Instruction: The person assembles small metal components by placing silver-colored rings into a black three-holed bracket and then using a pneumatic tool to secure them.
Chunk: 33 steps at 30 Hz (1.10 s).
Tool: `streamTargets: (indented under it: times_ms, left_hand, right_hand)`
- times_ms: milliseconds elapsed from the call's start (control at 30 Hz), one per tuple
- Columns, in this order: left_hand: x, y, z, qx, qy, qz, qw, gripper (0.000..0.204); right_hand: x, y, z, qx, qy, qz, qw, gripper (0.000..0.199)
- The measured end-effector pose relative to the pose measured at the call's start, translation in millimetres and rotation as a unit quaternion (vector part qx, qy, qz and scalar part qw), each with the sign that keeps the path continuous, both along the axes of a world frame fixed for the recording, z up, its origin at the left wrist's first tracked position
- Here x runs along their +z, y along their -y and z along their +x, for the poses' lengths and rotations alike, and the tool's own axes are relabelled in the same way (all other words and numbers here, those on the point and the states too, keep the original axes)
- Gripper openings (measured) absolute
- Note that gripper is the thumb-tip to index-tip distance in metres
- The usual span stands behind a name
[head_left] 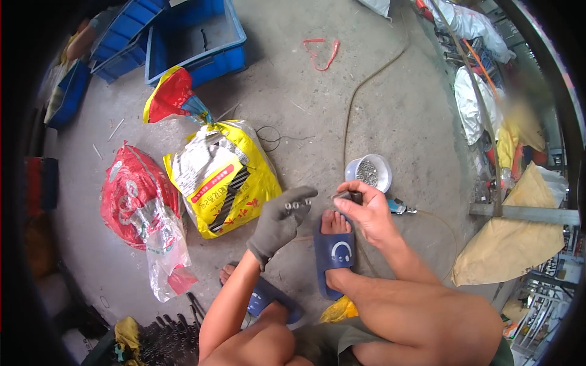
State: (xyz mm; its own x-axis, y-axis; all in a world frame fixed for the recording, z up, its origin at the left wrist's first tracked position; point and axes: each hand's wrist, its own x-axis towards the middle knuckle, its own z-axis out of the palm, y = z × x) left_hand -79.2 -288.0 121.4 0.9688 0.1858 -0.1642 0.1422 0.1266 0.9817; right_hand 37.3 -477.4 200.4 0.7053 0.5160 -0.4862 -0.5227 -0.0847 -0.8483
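Observation:
A dark grey glove covers my left hand (278, 222), whose fingers curl around a few small shiny metal nuts (293, 205). Bare and close by on the right, my right hand (369, 213) pinches a short dark metal cylinder (349, 196) between thumb and fingers. The two hands are a small gap apart, above my sandalled foot. Just beyond the right hand stands a round white tub (386, 173) with many small metal pieces (367, 173) in it. A blue-and-silver tool (400, 207) with a thin hose lies beside the right wrist, partly hidden.
Left of my hands sit a full yellow sack (259, 165) and a red sack (131, 195). Blue crates (235, 58) stand at the far left. A hose (349, 116) crosses the concrete floor. Dark metal tubes (168, 338) are heaped at the near left; racks and sacks line the right.

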Motion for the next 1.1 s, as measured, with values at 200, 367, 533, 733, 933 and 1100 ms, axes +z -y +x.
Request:
streamTargets:
  times_ms: [200,367,533,733,933,1100]
  left_hand:
    - [-17.8,15.1,2.4,0.001,0.031,-0.004,1.000,0.034]
    - [-16.0,16.5,7.1,-0.030,0.073,0.029,0.996,0.039]
    - [-7.5,13.9,8.5,-0.037,0.067,0.060,0.995,0.038]
    - [-6.8,22.6,17.6,-0.049,0.051,0.066,0.995,0.044]
    - [-17.5,18.1,9.9,-0.005,0.080,0.081,0.993,0.037]
    - [-8.1,17.9,14.9,-0.008,0.060,0.146,0.987,0.033]
  right_hand:
    - [19.0,-11.3,-13.2,0.102,0.366,-0.127,0.916,0.027]
    - [25.9,-17.6,-8.4,0.135,0.510,-0.131,0.839,0.027]
    - [41.6,-18.4,2.8,0.211,0.563,-0.162,0.783,0.022]
    - [33.6,-10.2,11.9,0.252,0.574,-0.241,0.741,0.026]
    - [33.0,2.4,13.5,0.238,0.308,-0.146,0.909,0.030]
    - [29.4,21.7,15.3,0.163,0.246,-0.030,0.955,0.042]
